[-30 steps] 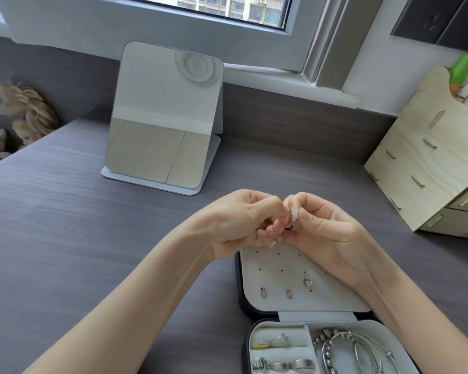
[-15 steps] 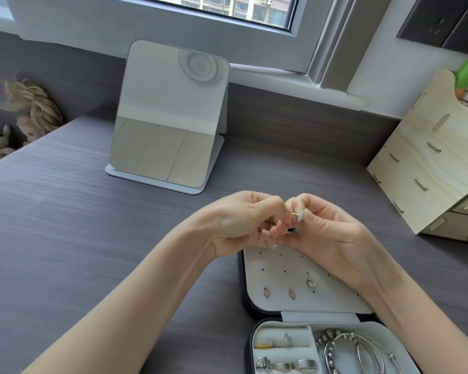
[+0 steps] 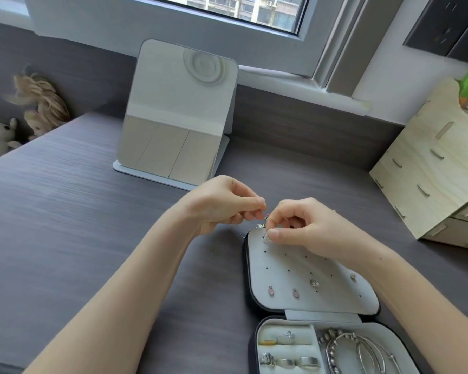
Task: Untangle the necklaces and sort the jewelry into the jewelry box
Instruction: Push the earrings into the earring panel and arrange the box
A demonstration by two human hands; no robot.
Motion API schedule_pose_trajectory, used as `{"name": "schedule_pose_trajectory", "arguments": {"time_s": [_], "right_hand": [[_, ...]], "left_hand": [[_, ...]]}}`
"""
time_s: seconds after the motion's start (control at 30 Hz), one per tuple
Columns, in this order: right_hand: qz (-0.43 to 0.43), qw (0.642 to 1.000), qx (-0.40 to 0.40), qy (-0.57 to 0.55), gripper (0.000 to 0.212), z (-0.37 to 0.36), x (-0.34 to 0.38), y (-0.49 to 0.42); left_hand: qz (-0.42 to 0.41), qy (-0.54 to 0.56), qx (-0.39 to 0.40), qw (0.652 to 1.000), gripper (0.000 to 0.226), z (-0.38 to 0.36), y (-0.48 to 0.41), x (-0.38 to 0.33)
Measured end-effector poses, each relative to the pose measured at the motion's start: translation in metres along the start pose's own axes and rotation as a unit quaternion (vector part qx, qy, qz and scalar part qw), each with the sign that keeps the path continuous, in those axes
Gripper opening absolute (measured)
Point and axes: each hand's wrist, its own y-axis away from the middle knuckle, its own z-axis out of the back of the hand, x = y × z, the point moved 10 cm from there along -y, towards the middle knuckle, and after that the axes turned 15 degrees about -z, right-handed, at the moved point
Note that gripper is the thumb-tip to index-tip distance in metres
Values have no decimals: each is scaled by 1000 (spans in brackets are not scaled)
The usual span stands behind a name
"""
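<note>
a: looking from big to small, we have one grey desk [image 3: 65, 238], one standing mirror [image 3: 179, 114], one wooden organiser [image 3: 430, 171] and one open jewelry box [image 3: 254, 265], lid panel flat toward the mirror, tray nearest us.

b: our left hand [image 3: 222, 206] is closed, thumb against forefinger, and we cannot tell what it pinches. our right hand [image 3: 303, 228] is curled, thumb and forefinger nipping a small sparkly earring [image 3: 266, 239] right at the far edge of the panel.

a: what could go wrong, we think?

b: it's tiny, so if the pinch loosens it may drop, bounce off the panel and roll onto the desk. its post could also miss its hole.

a: counts: bangles [image 3: 368, 354] overlap, at least three. rings [image 3: 289, 361] in the rolls, about five. earrings already pinned: two pink drops [image 3: 270, 292], one sparkly stud [image 3: 314, 282], one small stud [image 3: 353, 277].

b: we see no necklace.
</note>
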Motion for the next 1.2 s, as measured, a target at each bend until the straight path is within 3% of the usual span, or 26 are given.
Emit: {"name": "schedule_pose_trajectory", "arguments": {"time_s": [0.23,0.37,0.5,0.6,0.7,0.83,1.2], "right_hand": [[-91,988,67,104,9,-8,-1,-15],[-87,982,60,153,9,-6,5,-21],[-64,984,14,166,16,5,11,-21],[-64,989,-47,128,7,30,5,-13],[-75,975,-119,170,12,56,-9,0],[-96,958,-149,224,13,56,-25,13],[-83,953,-258,133,17,47,-31,21]], "left_hand": [[20,6,9,1000,12,-1,0,9],[25,0,8,1000,12,-2,0,11],[31,-8,-7,999,12,2,0,12],[33,-6,-14,999,12,3,1,12],[36,-1,-23,999,13,5,0,12],[43,13,-24,999,14,3,1,12],[48,52,-20,997,13,0,1,12]]}}
